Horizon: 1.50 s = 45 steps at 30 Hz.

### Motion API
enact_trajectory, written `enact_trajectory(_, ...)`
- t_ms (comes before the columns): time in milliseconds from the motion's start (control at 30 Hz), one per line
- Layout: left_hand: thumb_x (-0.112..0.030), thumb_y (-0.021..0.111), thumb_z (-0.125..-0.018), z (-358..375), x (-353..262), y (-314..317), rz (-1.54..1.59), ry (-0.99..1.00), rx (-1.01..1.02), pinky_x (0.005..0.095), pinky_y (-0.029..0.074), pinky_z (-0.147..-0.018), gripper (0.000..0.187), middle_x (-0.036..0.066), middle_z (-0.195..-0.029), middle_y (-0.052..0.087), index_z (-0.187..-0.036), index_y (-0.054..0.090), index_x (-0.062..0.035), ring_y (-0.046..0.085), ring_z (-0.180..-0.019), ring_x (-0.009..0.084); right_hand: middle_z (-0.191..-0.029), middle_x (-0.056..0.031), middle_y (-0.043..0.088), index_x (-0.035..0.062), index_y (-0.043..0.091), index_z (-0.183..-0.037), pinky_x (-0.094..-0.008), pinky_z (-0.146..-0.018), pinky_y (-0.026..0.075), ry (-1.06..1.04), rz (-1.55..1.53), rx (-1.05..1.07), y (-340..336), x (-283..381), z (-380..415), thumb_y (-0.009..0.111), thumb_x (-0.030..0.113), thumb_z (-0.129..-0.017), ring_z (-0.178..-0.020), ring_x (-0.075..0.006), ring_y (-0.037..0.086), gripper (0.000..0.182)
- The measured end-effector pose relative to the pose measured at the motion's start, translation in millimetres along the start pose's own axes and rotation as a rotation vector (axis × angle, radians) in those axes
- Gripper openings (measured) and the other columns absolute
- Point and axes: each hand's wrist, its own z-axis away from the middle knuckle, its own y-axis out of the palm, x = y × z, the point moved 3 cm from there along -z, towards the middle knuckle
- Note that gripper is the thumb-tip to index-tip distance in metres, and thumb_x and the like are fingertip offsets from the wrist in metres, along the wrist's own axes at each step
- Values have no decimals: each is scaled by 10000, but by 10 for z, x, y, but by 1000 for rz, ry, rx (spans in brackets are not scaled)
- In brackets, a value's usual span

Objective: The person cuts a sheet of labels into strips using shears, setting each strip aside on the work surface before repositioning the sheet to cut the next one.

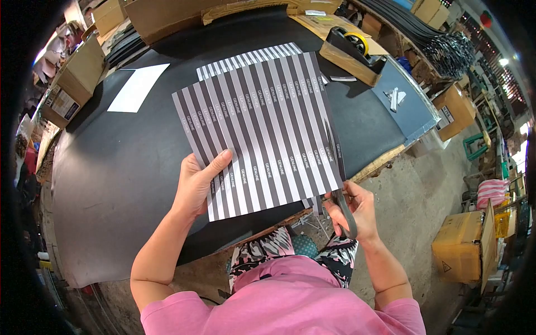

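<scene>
A sheet with black and white stripes (259,139), printed with small words, is held up over the dark table. My left hand (200,181) grips its lower left edge, thumb on top and fingers underneath. At its lower right corner my right hand (357,211) is closed round the handles of black scissors (347,215). The blades run up along the sheet's right edge, where a narrow strip (338,148) lies beside them. Behind the held sheet, another striped sheet (251,58) rests on the table.
A white sheet (138,89) lies on the black tabletop (111,178) at the left. A tape dispenser (354,50) stands at the back right, near small white scraps (395,99). Cardboard boxes (78,81) edge the table; another box (459,245) is on the floor at right.
</scene>
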Motion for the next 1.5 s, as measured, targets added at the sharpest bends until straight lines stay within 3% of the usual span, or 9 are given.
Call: enact_trajectory(1500, -164, 669, -828, 45, -52, 49, 32, -24, 7, 240, 559, -595, 296, 145, -869, 649, -993, 566, 59, 654, -686, 123, -600, -28, 572, -55, 544, -888, -178, -377, 348, 25, 73, -2, -29, -13, 10, 652, 6, -744, -411, -36, 485, 189)
